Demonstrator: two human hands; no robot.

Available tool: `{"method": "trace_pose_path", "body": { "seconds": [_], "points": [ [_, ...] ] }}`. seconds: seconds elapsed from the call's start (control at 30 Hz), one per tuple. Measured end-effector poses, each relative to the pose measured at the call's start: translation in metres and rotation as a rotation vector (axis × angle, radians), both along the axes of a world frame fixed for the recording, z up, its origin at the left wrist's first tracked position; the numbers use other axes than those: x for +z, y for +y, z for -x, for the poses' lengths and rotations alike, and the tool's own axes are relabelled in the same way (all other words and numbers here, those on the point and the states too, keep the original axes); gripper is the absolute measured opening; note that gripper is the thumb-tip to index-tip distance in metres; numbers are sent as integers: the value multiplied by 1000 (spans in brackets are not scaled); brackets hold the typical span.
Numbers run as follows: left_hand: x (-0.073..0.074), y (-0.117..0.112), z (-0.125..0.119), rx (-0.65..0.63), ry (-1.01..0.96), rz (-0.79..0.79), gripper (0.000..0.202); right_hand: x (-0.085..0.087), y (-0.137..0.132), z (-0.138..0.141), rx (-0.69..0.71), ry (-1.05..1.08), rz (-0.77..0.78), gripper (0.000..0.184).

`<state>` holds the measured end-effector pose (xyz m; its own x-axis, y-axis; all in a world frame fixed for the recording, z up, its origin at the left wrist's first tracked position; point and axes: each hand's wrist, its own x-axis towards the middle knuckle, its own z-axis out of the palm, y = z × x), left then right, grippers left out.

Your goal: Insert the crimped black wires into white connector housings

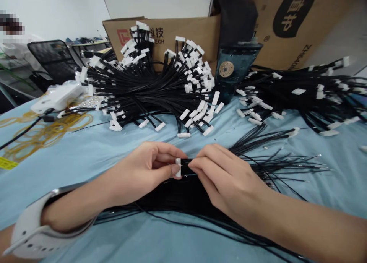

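Between the thumb and fingers of my left hand [151, 167] is a small white connector [178, 168], held upright near the middle of the view. Black wires [185, 167] run from its right side into my right hand [223, 175], whose fingertips pinch them close to the connector. Under both hands lies a bundle of loose black wires [183, 196], spread from left to right on the blue cloth. Their thin bare ends [301, 165] fan out right of my right hand. The far ends of the held wires are hidden behind that hand.
Behind my hands lies a big pile of black cables with white connectors [155, 85]. A second pile [301, 91] is at the right. A dark blue cup [237, 70] stands between them, before cardboard boxes [174, 30]. Yellow rubber bands [48, 133] and a white power strip [60, 96] lie left.
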<state>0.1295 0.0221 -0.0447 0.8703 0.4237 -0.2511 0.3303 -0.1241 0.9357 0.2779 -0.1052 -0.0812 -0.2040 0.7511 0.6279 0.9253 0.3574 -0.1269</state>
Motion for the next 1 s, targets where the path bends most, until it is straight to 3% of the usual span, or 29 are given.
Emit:
{"method": "trace_pose_path", "body": {
  "seconds": [0.17, 0.3, 0.87, 1.0],
  "points": [
    [-6, 14, 3, -42, 23, 4, 14, -1, -3, -6, -149, -46, -32, 18],
    [-9, 18, 3, -119, -2, 5, 10, 1, -2, -4, -86, -60, -26, 16],
    [-11, 4, 1, -92, -77, -56, 12, -1, 3, -2, -54, 8, 31, 17],
    [-10, 1, 2, -94, -89, -146, 12, -3, 5, -3, -40, 3, 46, 17]
  ]
}}
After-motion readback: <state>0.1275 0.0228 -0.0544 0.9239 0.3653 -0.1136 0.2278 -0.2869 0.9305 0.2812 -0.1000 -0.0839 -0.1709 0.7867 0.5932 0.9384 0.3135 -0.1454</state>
